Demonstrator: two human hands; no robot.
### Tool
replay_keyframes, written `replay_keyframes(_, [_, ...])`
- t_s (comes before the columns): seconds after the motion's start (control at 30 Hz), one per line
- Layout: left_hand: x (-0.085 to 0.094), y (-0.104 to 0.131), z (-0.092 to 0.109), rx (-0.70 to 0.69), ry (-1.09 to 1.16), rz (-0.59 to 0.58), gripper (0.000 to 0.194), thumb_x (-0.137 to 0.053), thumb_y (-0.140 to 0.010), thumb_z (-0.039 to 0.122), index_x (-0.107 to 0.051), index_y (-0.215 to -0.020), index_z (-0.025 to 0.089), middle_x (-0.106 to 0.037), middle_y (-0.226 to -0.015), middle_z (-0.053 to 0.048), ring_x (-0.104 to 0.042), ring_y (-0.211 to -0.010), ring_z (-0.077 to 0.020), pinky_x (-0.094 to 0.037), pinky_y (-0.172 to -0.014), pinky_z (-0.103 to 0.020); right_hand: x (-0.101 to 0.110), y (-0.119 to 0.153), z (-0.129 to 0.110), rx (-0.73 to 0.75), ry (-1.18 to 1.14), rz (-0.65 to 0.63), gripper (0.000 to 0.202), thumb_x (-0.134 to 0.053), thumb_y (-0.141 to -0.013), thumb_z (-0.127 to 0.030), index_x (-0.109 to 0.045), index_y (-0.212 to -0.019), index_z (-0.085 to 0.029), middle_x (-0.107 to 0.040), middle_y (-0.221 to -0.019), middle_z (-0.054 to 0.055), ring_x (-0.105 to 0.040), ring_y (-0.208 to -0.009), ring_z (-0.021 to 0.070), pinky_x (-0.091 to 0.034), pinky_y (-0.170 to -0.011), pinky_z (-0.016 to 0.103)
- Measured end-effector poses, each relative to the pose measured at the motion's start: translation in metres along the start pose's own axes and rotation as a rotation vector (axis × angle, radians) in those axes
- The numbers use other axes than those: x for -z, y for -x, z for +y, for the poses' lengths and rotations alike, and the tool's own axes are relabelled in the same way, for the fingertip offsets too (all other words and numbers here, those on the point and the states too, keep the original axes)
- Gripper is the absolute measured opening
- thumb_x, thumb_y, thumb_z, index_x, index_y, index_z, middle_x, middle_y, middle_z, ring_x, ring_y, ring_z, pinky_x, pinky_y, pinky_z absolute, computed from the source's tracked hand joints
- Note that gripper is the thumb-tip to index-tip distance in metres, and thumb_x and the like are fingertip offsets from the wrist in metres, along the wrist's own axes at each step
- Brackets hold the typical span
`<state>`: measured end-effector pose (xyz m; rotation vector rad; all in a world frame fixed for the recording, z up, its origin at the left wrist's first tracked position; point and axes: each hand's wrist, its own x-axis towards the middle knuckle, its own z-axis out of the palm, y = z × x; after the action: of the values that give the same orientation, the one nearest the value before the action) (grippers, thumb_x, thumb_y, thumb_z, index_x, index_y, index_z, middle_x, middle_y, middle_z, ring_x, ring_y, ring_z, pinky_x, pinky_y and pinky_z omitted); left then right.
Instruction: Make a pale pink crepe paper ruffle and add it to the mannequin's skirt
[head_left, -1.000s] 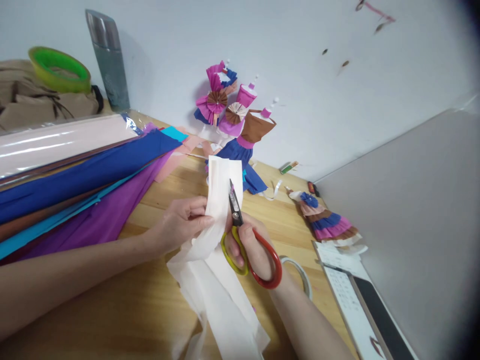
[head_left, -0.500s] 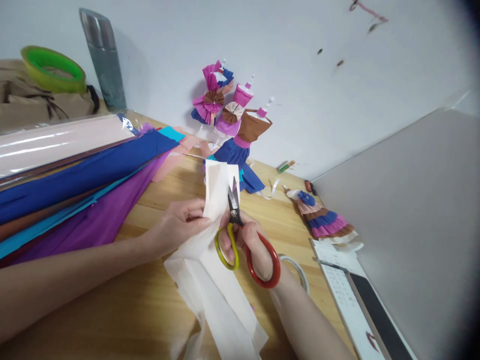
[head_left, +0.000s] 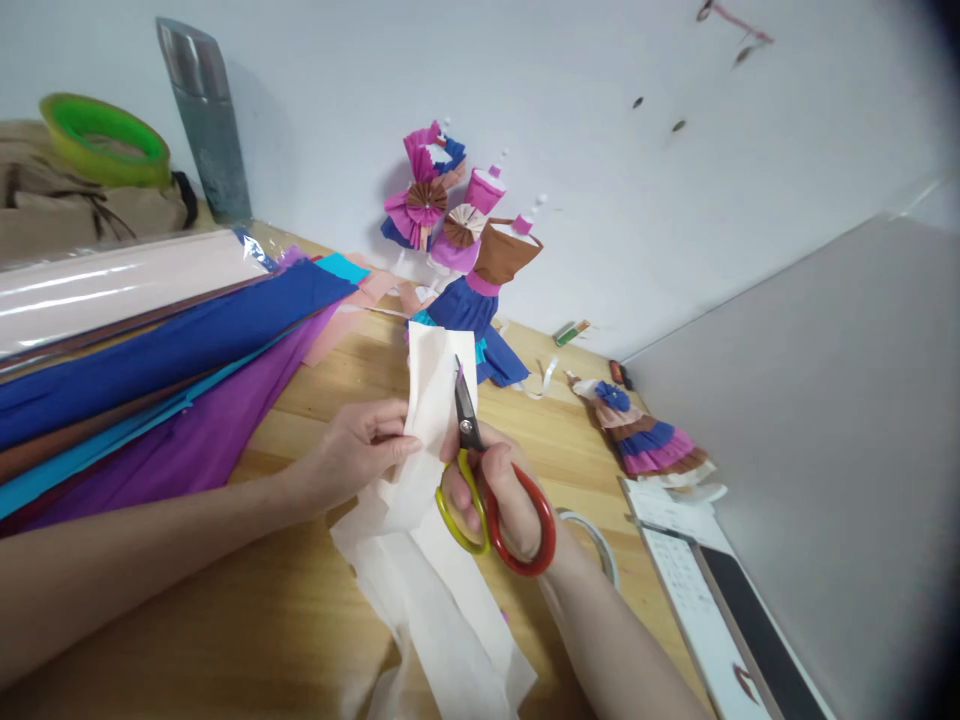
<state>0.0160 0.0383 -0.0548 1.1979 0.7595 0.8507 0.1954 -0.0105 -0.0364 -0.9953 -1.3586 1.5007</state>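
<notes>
Over wooden table (head_left: pixel 225 620): left hand (head_left: pixel 356 450) fingers pinching white paper strip (head_left: pixel 431 400); right hand (head_left: pixel 499 495) fingers curled through scissors (head_left: pixel 480 470) loops

A single head-worn view looks forward and down from close above the counter (head_left: pixel 225 620), tilted, so the far wall (head_left: pixel 637 150) slants across the top. The hands (head_left: pixel 360 450) sit near, low in the middle; rolled paper (head_left: pixel 150 340) runs off left, a panel (head_left: pixel 825 420) fills the right.

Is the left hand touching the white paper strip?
Touching. Head view shows the left hand pinching the white paper strip at its left edge, beside the scissors.
</notes>
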Motion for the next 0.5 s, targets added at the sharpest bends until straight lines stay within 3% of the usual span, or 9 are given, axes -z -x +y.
replay_keyframes(0.17, [0.002, 0.0, 0.0, 0.012, -0.012, -0.053, 0.027, -0.069, -0.074, 0.031, -0.066, -0.092, 0.012, -0.07, -0.074, -0.005, -0.061, -0.058, -0.0143, -0.043, -0.053, -0.024, 0.002, 0.001, -0.007, -0.026, 0.048, -0.071, 0.057, -0.045, -0.085, -0.073, -0.053, -0.096, -0.018, -0.054, -0.066, -0.001, -0.048, -0.046, 0.0094, -0.036, -0.044, 0.023])
replay_keyframes(0.3, [0.005, -0.002, -0.005, -0.006, -0.058, -0.115, 0.028, -0.066, -0.076, 0.033, -0.065, -0.094, 0.012, -0.07, -0.075, -0.005, -0.062, -0.061, -0.0154, -0.043, -0.055, -0.024, 0.004, 0.0, -0.009, -0.019, 0.019, -0.075, 0.056, -0.045, -0.086, -0.073, -0.054, -0.095, -0.018, -0.054, -0.064, -0.002, -0.047, -0.044, 0.0094, -0.035, -0.043, 0.024])
replay_keyframes(0.5, [0.005, -0.002, -0.009, 0.022, -0.113, -0.112, 0.032, -0.064, -0.074, 0.034, -0.064, -0.096, 0.012, -0.071, -0.079, -0.006, -0.063, -0.064, -0.0171, -0.045, -0.056, -0.025, 0.005, 0.0, -0.009, 0.002, -0.032, -0.036, 0.057, -0.044, -0.085, -0.074, -0.054, -0.093, -0.018, -0.054, -0.062, -0.002, -0.044, -0.042, 0.0087, -0.035, -0.044, 0.024])
